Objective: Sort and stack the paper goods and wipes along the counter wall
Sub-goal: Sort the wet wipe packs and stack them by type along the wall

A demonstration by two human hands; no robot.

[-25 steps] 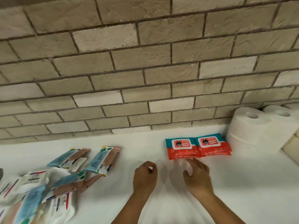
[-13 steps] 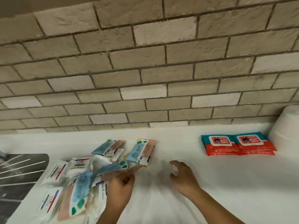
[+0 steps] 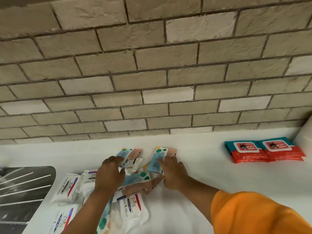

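Observation:
A loose pile of wipe packs lies on the white counter (image 3: 211, 174). Several are light blue and peach with coloured dots, several are white Dove packs (image 3: 67, 188). My left hand (image 3: 108, 176) rests flat on one dotted pack (image 3: 130, 155) near the wall, fingers spread. My right hand (image 3: 172, 173) presses its fingers on another dotted pack (image 3: 160, 157) just to the right. Neither pack is lifted off the counter. Two red and teal wipe packs (image 3: 263, 149) lie side by side by the wall at the right.
A brick-pattern wall (image 3: 152, 73) backs the counter. A steel sink drainboard (image 3: 22, 188) is at the left edge. The side of a white paper roll (image 3: 305, 139) shows at the far right. My orange sleeve (image 3: 253, 215) fills the lower right.
The view has swung left, away from the paper rolls. Both hands moved left and forward from bare counter onto the dotted packs in the pile.

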